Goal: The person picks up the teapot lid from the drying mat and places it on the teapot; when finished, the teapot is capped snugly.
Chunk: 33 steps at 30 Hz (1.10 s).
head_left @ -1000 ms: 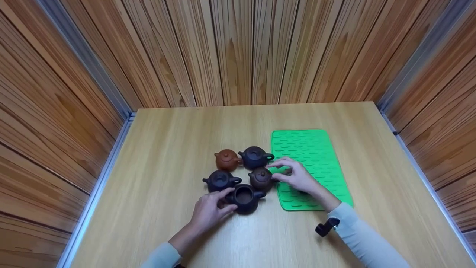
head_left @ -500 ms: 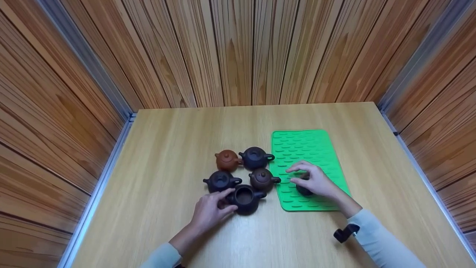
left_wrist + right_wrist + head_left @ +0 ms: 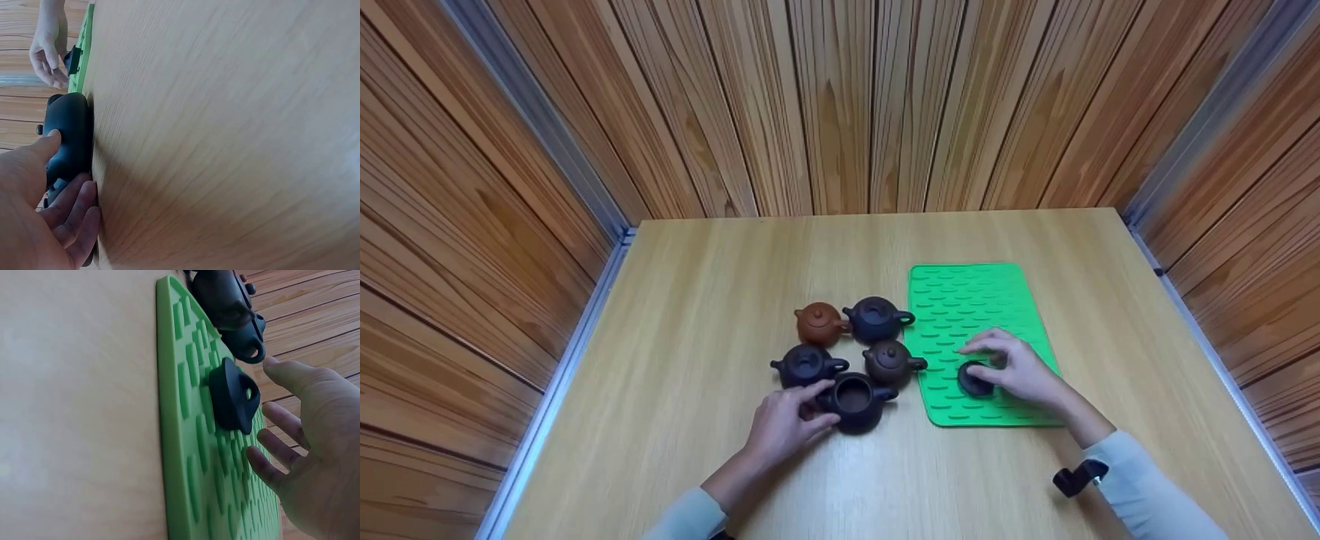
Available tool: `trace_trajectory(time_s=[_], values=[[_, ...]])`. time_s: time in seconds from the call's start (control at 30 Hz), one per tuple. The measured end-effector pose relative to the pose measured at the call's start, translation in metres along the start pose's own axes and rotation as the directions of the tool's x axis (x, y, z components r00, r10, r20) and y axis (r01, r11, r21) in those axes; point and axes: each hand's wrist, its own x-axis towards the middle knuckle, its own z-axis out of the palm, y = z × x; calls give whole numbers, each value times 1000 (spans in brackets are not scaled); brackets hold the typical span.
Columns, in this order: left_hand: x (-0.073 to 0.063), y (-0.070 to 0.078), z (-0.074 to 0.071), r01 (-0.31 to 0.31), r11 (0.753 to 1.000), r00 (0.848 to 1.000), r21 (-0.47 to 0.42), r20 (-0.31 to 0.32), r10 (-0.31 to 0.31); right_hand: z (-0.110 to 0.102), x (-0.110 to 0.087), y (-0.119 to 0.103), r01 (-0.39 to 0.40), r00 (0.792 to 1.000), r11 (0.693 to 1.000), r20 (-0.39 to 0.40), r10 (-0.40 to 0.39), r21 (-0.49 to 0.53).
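A black lidless teapot [image 3: 855,405] stands at the near end of the teapot group, its dark inside showing. My left hand [image 3: 784,421] grips it at its left side, thumb [image 3: 49,145] on the body and fingers round the handle side. On the green mat [image 3: 960,300] lies a black teapot lid [image 3: 230,398], its looped knob facing up. Close over that lid is my right hand [image 3: 1020,367], fingers apart and loosely bent. In the right wrist view a gap shows between the fingertips [image 3: 256,453] and the lid.
Beyond the lidless pot sit a dark brown teapot [image 3: 889,361], a black teapot [image 3: 806,365], another black teapot [image 3: 874,319] and a reddish-brown teapot [image 3: 817,324], all close together. Wood-plank walls [image 3: 840,112] enclose the wooden table [image 3: 697,300] at back and sides.
My right hand has moved right from the dark brown teapot's handle to over the lid on the mat, uncovering that handle. The left hand has stayed on the lidless teapot.
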Motion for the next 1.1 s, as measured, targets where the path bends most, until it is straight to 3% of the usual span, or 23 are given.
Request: trace_trajectory(time_s=[0.27,0.57,0.83,1.1], values=[[0,0,-1,38,999,999,-18,22,-38,-8,-8,5,24,999,1000,43,-24,20],[1,0,-1,35,999,999,-19,21,-34,-10,-8,10,13,995,995,94,-22,95],[1,1,1,28,1000,999,-3,19,-28,-8,-7,16,54,995,991,77,-64,123],[1,0,0,35,999,999,-11,21,-35,-6,-7,17,26,997,989,71,-36,143]])
